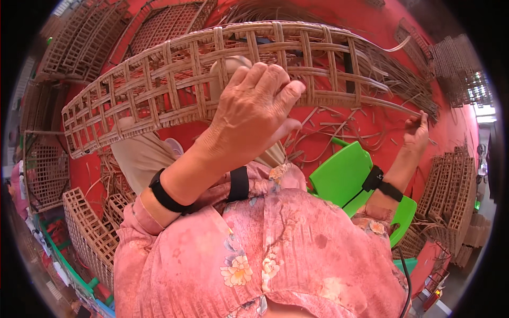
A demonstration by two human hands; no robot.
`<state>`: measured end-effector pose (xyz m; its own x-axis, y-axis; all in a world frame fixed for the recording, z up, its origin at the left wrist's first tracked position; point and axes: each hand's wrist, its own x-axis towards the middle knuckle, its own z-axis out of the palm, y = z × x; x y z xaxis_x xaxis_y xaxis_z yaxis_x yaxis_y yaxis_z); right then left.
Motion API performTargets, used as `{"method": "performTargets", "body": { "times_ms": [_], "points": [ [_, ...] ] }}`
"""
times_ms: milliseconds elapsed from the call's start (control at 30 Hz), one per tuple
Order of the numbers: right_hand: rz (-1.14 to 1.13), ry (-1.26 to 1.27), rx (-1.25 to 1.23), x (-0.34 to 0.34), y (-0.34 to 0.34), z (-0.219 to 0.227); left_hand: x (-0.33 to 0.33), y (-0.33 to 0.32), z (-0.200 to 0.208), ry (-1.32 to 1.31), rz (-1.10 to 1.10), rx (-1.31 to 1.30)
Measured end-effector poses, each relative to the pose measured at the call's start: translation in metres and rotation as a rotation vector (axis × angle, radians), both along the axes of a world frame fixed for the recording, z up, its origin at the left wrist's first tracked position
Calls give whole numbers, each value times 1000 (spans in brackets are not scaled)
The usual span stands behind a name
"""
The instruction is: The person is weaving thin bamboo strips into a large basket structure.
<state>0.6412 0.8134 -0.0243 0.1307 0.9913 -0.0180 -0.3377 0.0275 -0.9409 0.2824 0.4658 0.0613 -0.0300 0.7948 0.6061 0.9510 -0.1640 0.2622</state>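
A long brown wicker lattice panel [151,87] stretches across in front of me, over my lap. Curled fingers of my left hand [254,103] close over its middle bars; the fingertips are hidden behind the knuckles, and the thumb sticks out to the right. Off to the right, my right hand [417,132] is closed, thumb and finger pinching the far end of a thin cane strip [389,105]. That strip runs out from the panel's lower right edge. More loose strip ends stick out from the panel's right end.
A green plastic chair [342,172] stands beside me at the right. Cut cane scraps [339,124] litter the red floor, and a bundle of long strips [405,79] lies beyond. Stacked lattice panels [85,40] stand at far left, with more panels [445,185] at right.
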Motion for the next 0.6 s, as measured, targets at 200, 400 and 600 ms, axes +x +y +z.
{"method": "performTargets", "body": {
  "times_ms": [200, 400, 600],
  "points": [
    [-502, -777, 772, -76, -100, 48, 1, 8, -23, 109, 82, 69],
    [351, -1001, 1212, -185, -217, 83, 6, 6, -22, 82, 181, 94],
    [311, -1149, 1355, -194, -217, 63, 10, 13, -35, 134, 187, 179]
  ]
}}
